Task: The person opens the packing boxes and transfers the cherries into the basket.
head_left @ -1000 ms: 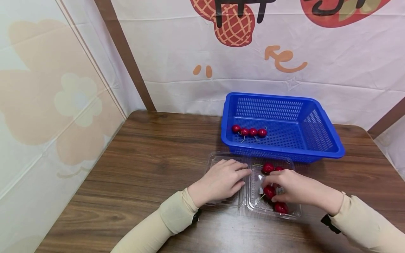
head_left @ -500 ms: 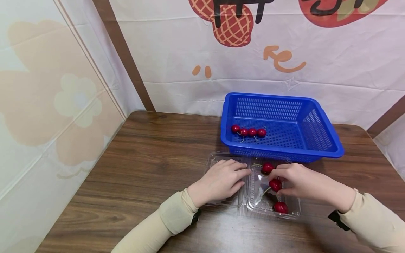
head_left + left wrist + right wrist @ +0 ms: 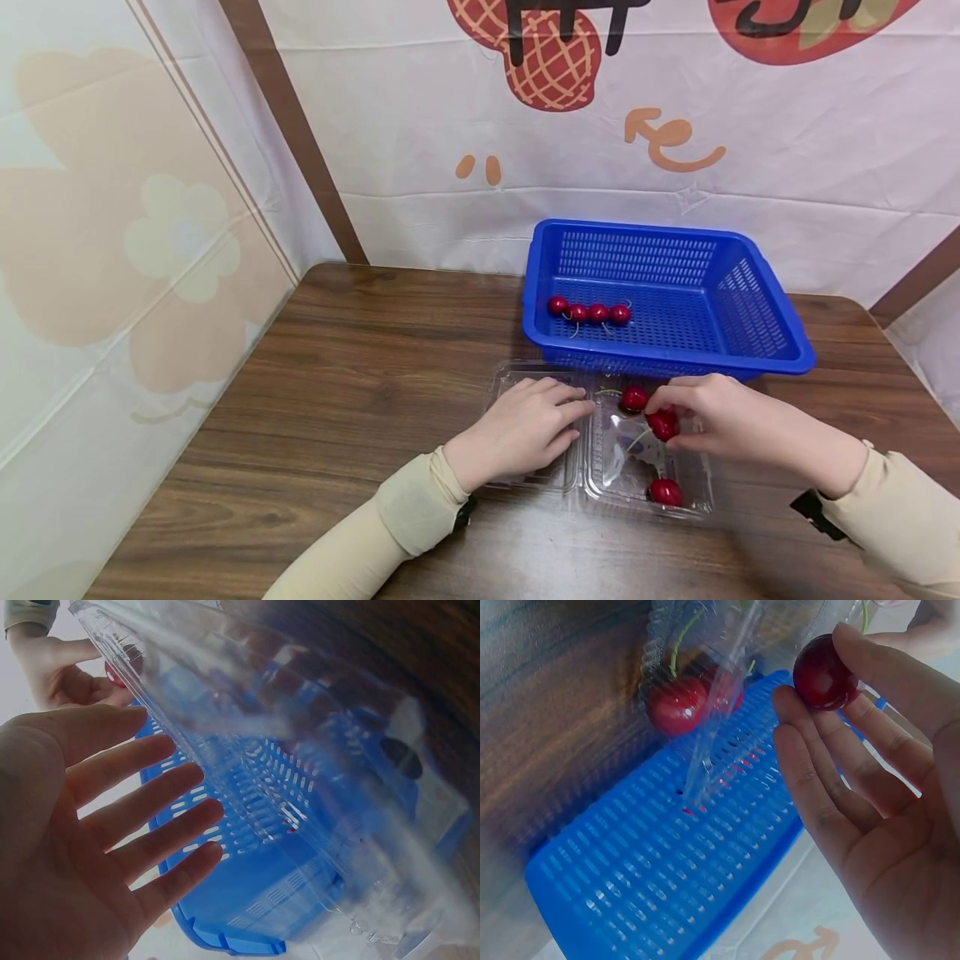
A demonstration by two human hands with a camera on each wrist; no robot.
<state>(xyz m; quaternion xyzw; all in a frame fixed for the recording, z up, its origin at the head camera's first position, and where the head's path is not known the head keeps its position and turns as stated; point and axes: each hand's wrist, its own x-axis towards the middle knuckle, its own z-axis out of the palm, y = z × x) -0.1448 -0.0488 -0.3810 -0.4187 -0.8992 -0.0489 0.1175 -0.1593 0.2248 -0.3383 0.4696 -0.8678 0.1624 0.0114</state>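
My right hand [image 3: 723,421] pinches a red cherry [image 3: 663,423] between thumb and fingertips, over the right half of a clear plastic clamshell box [image 3: 611,479]. The right wrist view shows this held cherry [image 3: 825,673] with its green stem. Inside that half, one cherry [image 3: 634,399] sits near the back and another cherry [image 3: 665,492] near the front. My left hand [image 3: 517,435] lies over the box's left half with its fingers spread, their tips near the fold. In the left wrist view the left hand's fingers [image 3: 142,787] are straight and hold nothing.
A blue plastic basket [image 3: 780,333] stands right behind the box. Several cherries [image 3: 597,313] lie in a row on its floor, at the left. All of this is on a brown wooden table [image 3: 360,375], with a printed cloth [image 3: 420,108] hanging behind.
My right hand has shifted back and to the right with the pinched cherry, away from the front cherry. My left hand has stayed in place.
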